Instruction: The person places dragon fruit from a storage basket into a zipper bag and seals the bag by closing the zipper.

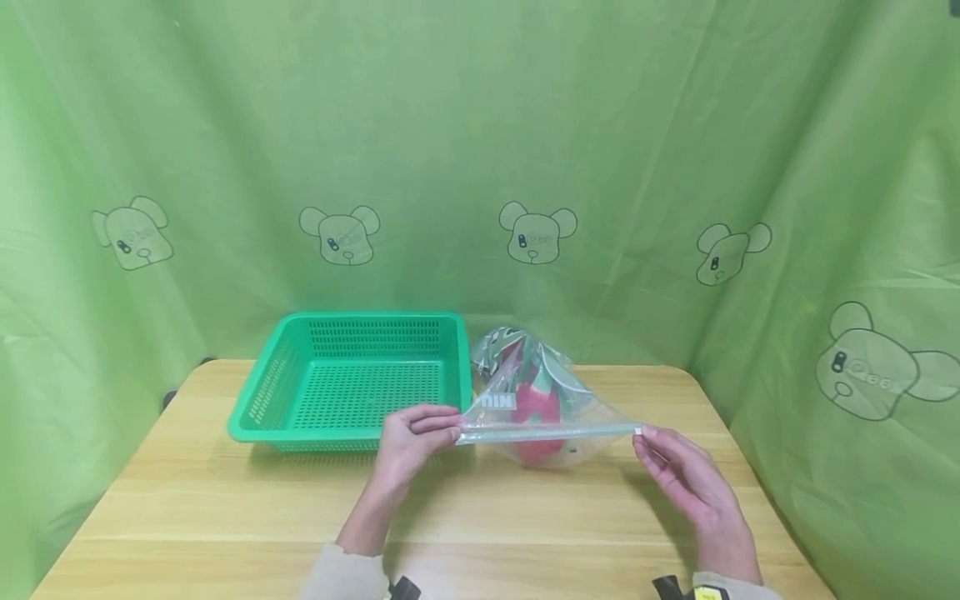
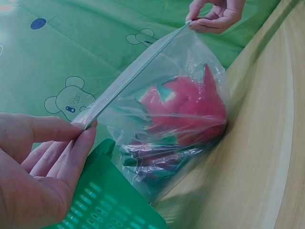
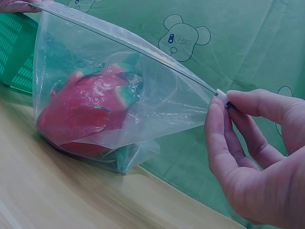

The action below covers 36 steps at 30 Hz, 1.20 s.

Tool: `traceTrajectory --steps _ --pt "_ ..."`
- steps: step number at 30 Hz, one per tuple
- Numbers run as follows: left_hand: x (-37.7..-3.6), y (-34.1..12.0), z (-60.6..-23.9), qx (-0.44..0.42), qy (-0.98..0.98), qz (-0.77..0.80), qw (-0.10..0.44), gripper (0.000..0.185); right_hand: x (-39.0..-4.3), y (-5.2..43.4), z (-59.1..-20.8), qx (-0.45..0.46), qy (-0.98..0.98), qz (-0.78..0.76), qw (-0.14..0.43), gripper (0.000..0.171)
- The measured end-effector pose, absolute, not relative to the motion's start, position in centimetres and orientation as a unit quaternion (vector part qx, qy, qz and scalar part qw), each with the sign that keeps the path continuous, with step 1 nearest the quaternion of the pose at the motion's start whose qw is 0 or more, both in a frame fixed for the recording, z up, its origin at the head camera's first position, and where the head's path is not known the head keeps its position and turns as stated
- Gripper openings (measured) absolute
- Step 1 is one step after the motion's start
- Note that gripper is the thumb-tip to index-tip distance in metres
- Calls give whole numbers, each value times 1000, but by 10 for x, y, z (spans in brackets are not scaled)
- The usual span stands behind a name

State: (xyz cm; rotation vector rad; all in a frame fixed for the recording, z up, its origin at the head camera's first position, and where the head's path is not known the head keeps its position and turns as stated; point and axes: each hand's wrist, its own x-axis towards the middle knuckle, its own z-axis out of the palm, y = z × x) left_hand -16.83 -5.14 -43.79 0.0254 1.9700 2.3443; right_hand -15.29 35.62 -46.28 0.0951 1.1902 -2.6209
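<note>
A clear zip bag (image 1: 592, 417) is stretched by its top edge between my two hands, its lower part resting on the table. Inside lies a red dragon fruit (image 2: 190, 107) with green-tipped scales, along with a dark green and reddish item (image 2: 155, 160) behind it, blurred by the plastic. My left hand (image 1: 411, 442) pinches the left end of the zip strip between thumb and forefinger. At the other end my right hand (image 1: 690, 477) pinches the small white slider (image 3: 221, 97) between thumb and fingertips. The zip strip (image 1: 547, 432) runs nearly straight from hand to hand.
A green plastic basket (image 1: 348, 435) with slotted walls stands left of the bag, its right side close to it. The wooden table (image 1: 525, 533) ends at a green curtain (image 1: 450, 125) printed with bear heads, which hangs behind and on both sides.
</note>
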Motion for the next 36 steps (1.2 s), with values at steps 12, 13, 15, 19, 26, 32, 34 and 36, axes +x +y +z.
traceTrajectory --steps 12,13,15,19,26,32,34,36 --pt "-167 -51 -439 21 648 760 45 38 -140 370 -476 -104 463 -873 114 42" --pt "-168 -50 -438 24 651 758 45 38 -143 370 -474 -84 466 -873 118 39" --pt "-169 -51 -437 33 653 755 46 38 -149 371 -470 -9 453 -881 137 31" --pt "-173 -53 -434 57 654 752 54 39 -157 377 -466 -16 504 -852 145 28" --pt "-176 -62 -430 117 678 724 43 32 -158 388 -456 -43 628 -773 75 22" --pt "-182 -81 -423 120 729 674 -14 27 -156 386 -435 -19 717 -697 -18 28" --pt "-186 -91 -421 117 752 648 -43 26 -160 383 -429 -12 778 -625 -58 33" --pt "-191 -100 -419 121 774 618 -68 26 -164 378 -423 -11 837 -539 -95 38"
